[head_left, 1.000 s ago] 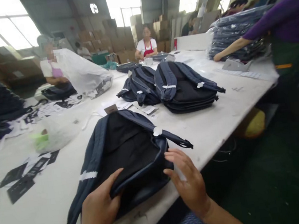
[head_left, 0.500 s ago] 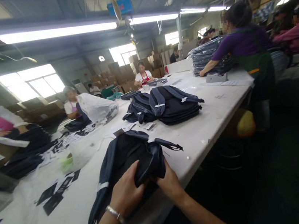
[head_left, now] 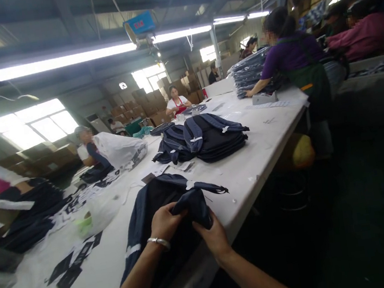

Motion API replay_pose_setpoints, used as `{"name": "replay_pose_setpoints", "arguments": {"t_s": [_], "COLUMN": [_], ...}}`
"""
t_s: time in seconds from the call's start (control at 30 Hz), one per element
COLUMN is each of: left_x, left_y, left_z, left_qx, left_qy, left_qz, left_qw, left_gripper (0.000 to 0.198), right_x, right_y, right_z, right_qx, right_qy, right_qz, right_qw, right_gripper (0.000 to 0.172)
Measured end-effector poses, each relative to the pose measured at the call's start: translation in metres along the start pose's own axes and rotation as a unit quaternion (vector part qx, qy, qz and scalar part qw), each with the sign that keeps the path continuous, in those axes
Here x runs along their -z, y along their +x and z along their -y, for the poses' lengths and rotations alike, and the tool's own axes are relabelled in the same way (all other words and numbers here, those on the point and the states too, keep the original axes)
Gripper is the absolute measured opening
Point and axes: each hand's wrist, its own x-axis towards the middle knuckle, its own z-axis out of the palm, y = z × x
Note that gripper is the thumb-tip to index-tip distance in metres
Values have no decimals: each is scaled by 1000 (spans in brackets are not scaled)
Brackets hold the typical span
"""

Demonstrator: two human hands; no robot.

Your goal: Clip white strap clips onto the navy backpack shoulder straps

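One navy-and-black backpack (head_left: 158, 194) lies strap-side up on the table (head_left: 105, 264), long axis pointing away (apparently; view foreshortened); left hand (head_left: 167, 223), over it, and right hand (head_left: 214, 236), at its right edge, grip bunched fabric.

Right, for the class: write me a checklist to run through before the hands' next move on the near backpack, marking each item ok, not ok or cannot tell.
1. Left hand has hold of the near backpack: ok, it grips bunched fabric.
2. Right hand has hold too: ok, it grips the fabric's other side.
3. Fabric between the hands lies flat: not ok, it is bunched up.
4. Dark cards clear of both hands: ok, they lie off to the left.
5. Other backpacks clear of both hands: ok, they sit farther back.
6. Inside of the near backpack: cannot tell, hidden.
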Motion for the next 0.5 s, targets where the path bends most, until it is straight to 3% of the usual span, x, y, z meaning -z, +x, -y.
{"name": "replay_pose_setpoints", "arguments": {"t_s": [0.17, 0.27, 0.33, 0.43, 0.5], "left_x": [-31, -42, -46, -51, -56], "left_y": [-21, -32, -36, -39, -40], "left_z": [6, 1, -4, -11, -14], "left_qx": [64, 76, 87, 64, 10], "left_qy": [-59, -14, 23, 85, 126], "left_qz": [-105, -126, -128, -142, -148], "left_qw": [991, 989, 988, 984, 981], "left_gripper": [41, 40, 40, 37, 31], "right_x": [6, 12, 14, 17, 18], "right_y": [2, 9, 14, 19, 22], "right_z": [-2, 9, 15, 15, 11], "right_qx": [0, 50, 73, 81, 61], "right_qy": [-55, -120, -151, -185, -193], "right_qz": [-23, -27, -23, -27, -49], "right_qw": [998, 991, 986, 979, 978], "right_gripper": [69, 70, 57, 31, 40]}}
